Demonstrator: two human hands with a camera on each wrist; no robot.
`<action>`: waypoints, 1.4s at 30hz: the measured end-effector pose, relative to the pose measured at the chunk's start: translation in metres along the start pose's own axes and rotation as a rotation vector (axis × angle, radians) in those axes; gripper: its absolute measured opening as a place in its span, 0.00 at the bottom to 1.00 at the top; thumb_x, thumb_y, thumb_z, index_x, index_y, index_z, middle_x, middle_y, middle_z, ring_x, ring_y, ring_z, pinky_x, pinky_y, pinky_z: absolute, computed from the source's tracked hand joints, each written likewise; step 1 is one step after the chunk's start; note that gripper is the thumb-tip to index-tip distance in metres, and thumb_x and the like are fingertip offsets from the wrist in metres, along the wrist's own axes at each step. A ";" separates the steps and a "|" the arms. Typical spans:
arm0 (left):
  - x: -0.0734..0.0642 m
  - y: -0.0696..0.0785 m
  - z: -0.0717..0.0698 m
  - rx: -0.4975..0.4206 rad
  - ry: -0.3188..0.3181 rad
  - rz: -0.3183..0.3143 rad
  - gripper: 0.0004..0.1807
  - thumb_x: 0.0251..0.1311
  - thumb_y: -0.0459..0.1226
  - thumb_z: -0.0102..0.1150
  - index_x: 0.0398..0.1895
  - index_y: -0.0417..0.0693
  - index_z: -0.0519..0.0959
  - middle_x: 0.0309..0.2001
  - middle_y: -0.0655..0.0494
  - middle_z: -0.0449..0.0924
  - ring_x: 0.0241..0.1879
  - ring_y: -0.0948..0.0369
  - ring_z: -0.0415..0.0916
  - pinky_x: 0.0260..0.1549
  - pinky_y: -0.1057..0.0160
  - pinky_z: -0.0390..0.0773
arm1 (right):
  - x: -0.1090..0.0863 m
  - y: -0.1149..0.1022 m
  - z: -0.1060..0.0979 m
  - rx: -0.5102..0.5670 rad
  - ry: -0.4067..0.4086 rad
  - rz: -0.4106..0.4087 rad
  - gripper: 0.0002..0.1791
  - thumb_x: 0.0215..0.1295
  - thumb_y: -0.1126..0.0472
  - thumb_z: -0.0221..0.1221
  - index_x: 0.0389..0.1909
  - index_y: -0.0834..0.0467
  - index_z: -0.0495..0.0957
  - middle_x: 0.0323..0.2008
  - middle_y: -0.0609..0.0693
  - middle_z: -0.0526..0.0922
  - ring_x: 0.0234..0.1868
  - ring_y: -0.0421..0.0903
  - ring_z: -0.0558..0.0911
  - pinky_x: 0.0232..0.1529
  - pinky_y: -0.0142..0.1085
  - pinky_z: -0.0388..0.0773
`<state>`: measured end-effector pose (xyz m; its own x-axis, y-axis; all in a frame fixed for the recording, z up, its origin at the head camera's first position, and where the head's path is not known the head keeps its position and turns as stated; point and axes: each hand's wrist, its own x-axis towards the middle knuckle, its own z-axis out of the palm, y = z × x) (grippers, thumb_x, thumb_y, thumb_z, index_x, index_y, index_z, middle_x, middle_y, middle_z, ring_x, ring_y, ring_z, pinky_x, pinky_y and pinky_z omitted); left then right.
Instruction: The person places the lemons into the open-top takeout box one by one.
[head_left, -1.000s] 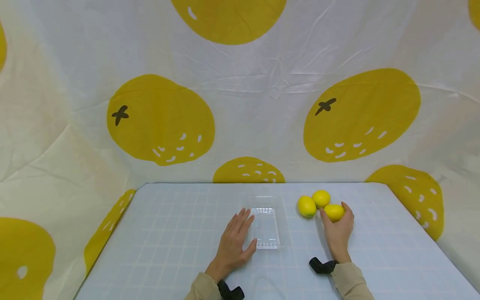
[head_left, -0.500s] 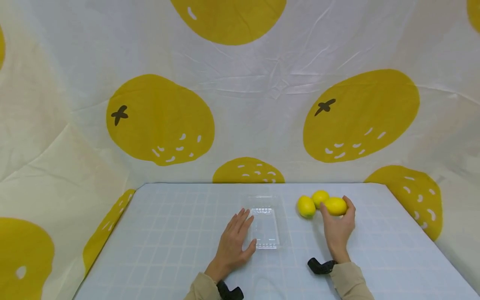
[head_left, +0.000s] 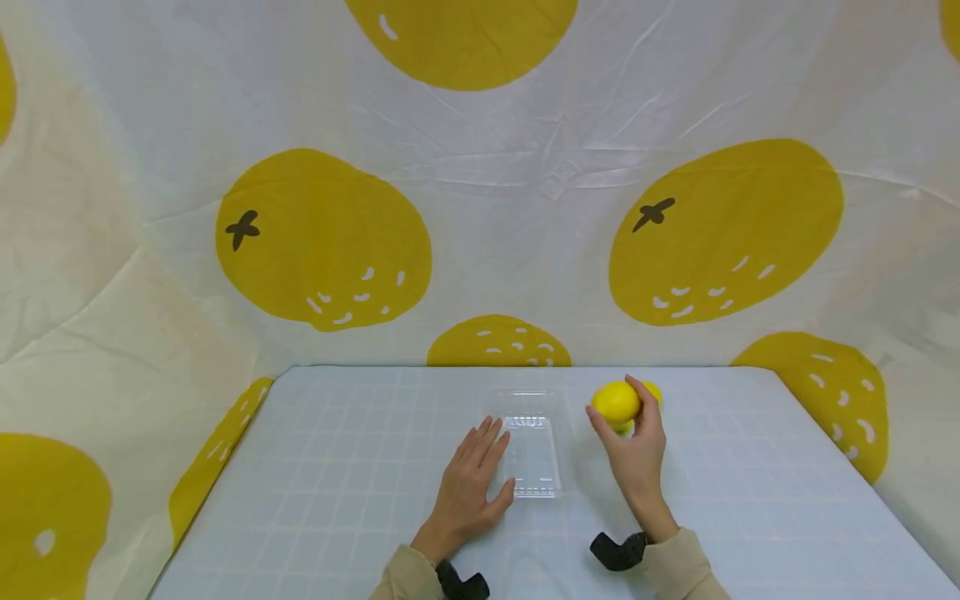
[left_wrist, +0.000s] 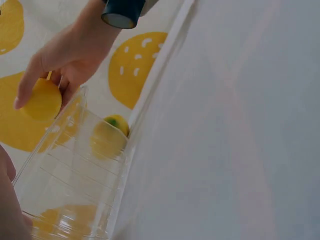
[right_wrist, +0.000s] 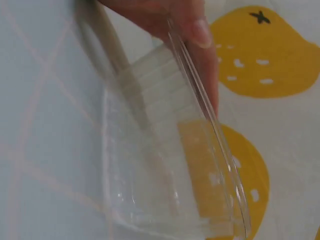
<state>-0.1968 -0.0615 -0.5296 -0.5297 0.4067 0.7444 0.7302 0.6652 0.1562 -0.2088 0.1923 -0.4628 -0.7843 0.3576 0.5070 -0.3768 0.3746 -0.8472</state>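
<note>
My right hand [head_left: 637,450] pinches a yellow lemon [head_left: 617,403] between thumb and fingers, raised over the other lemons. A second lemon [head_left: 655,391] peeks out behind those fingers. Just under the held lemon, only a sliver of a third lemon [head_left: 625,428] shows; the left wrist view has a lemon [left_wrist: 111,137] partly seen through clear plastic. My left hand [head_left: 467,487] lies with fairly straight fingers along the left side of a clear plastic container [head_left: 558,467]. In the right wrist view, that hand's fingers touch the container's rim [right_wrist: 220,130].
A pale blue checked cloth covers the table [head_left: 337,467]. Behind it hangs a white curtain [head_left: 517,225] printed with large yellow fruit. Black wrist cameras sit on both wrists. The container stands between the left hand and the lemons.
My right hand has lifted its lemon off the table and carried it left, over the other two lemons. The left hand and the container have stayed in place.
</note>
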 end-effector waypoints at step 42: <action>-0.001 0.001 0.000 -0.005 0.027 0.017 0.34 0.62 0.49 0.49 0.60 0.28 0.75 0.64 0.37 0.72 0.65 0.44 0.69 0.61 0.46 0.72 | -0.019 -0.006 0.081 -0.335 -0.633 -0.133 0.35 0.42 0.64 0.78 0.55 0.64 0.77 0.51 0.60 0.75 0.50 0.59 0.76 0.54 0.54 0.77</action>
<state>-0.1958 -0.0613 -0.5301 -0.5053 0.4006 0.7643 0.7411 0.6552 0.1465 -0.2313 0.1141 -0.4805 -0.9155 -0.2343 0.3272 -0.3970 0.6589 -0.6390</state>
